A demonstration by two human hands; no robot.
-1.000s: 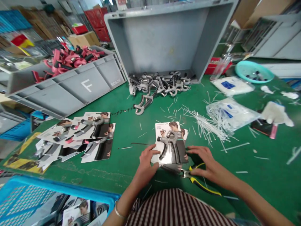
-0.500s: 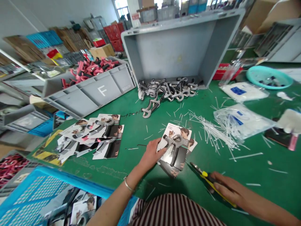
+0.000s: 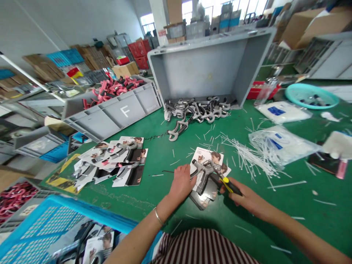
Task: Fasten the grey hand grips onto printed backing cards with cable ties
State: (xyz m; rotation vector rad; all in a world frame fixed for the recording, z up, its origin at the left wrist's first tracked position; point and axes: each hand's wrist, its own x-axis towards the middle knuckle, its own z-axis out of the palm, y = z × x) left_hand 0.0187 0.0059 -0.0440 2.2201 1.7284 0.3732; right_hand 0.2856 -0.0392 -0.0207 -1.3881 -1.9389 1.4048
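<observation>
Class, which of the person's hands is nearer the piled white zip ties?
Right: the right hand is below the zip ties in view; the left hand is farther left, at the card.

– From where do we look?
– We look from one camera, worn on the person's head, above the striped garment [image 3: 202, 247] at the bottom edge.
– And which way do we face?
– We face forward and down, across the green table [image 3: 158, 157]. The left hand [image 3: 183, 183] and right hand [image 3: 238, 192] are quite near us; beyond the grey crate [image 3: 203, 73], we see windows [image 3: 187, 11] far away.
</observation>
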